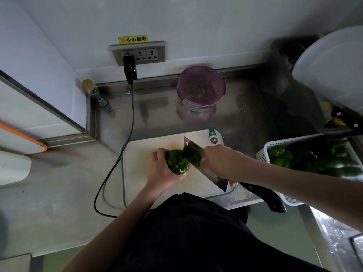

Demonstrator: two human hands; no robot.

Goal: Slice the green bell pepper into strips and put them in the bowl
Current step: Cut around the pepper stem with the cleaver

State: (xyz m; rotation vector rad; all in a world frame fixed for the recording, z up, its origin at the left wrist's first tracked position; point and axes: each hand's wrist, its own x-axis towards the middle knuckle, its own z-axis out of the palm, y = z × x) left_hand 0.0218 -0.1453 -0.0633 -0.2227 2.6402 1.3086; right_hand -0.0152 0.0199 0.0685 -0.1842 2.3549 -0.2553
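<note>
On the white cutting board, left hand grips the green pepper, right hand clamps the cleaver splitting it. Purple bowl waits at twelve o'clock; pepper basket crowds three o'clock, black cable skirts nine.

I'm seeing a dim, grey-toned view; soft light is glancing off the steel counter behind the cutting board, giving hazy reflections. The wide lens is bending the wall lines above it. Far right of the board, edges are smearing and blurring.
</note>
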